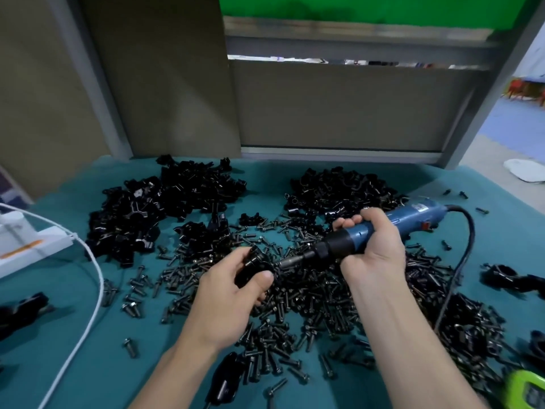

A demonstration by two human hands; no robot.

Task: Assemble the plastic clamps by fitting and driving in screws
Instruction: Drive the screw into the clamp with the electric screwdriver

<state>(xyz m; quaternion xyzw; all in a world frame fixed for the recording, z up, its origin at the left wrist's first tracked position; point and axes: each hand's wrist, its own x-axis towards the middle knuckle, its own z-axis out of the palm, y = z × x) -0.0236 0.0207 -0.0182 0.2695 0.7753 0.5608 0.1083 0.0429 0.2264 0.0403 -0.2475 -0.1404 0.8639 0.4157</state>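
My left hand [236, 290] grips a black plastic clamp [255, 265] above the middle of the table. My right hand [371, 246] holds a blue electric screwdriver [380, 228] by its body, tilted down to the left. Its metal bit [292, 262] points at the clamp and meets its right side. Whether a screw sits on the bit is hidden. Loose dark screws [309, 305] lie in a thick spread under both hands. Two heaps of black clamp parts sit behind, one at the left [165, 208] and one at the right [339, 190].
The teal table cloth [88, 349] holds a white cord [91, 290] and white box [26, 243] at the left. The screwdriver's black cable [463, 255] loops to the right. Assembled clamps [507, 278] lie at the right, a green object [528, 391] at the bottom right. Grey panels stand behind.
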